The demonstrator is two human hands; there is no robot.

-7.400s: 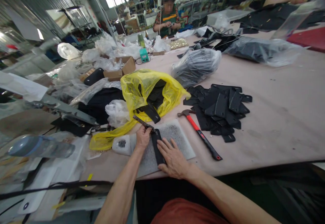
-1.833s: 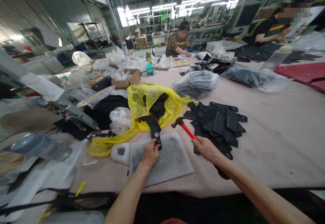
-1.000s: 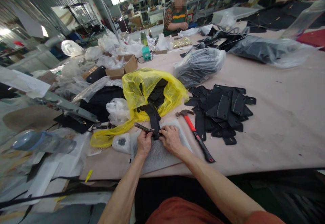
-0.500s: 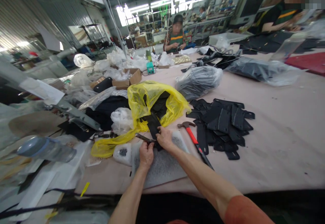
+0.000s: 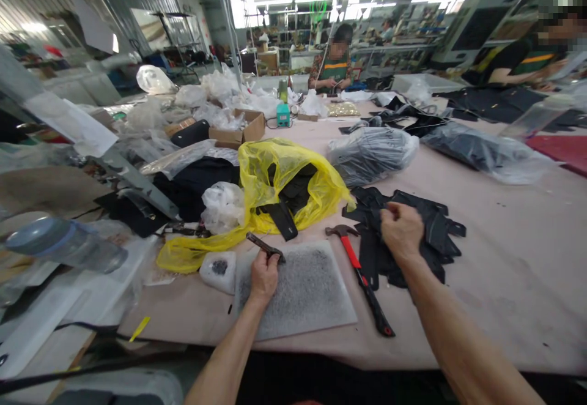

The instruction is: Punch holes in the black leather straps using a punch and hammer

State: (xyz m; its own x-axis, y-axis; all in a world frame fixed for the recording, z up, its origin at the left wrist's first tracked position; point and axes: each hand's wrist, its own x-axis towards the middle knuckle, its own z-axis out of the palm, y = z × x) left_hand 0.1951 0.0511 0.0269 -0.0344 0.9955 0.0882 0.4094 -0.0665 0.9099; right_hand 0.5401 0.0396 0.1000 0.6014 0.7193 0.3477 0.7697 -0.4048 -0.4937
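My left hand (image 5: 265, 278) is closed around a slim, dark metal tool (image 5: 263, 246), held slanting over the upper left part of a scuffed, translucent white board (image 5: 312, 292). Over the pile of flat black pieces (image 5: 438, 227) hovers my right hand (image 5: 403, 230), its fingers curled and blurred; whether anything is in them cannot be made out. A claw hammer (image 5: 351, 252) with a red and black handle lies between board and pile. Behind the board, a yellow plastic bag (image 5: 257, 160) gapes with black pieces inside, and one black strip (image 5: 283, 220) sticks out.
A small white block with a dark patch (image 5: 219, 270) lies left of the board. Clear-wrapped grey pieces (image 5: 373, 153) stand behind the pile. A large water bottle (image 5: 68, 243) and a slanting metal post (image 5: 132, 185) are at left. Co-workers (image 5: 334, 65) sit across the table.
My right hand has moved right, from above the board to the black pile. The black piece between my hands has left the board. My left hand still grips the metal tool.
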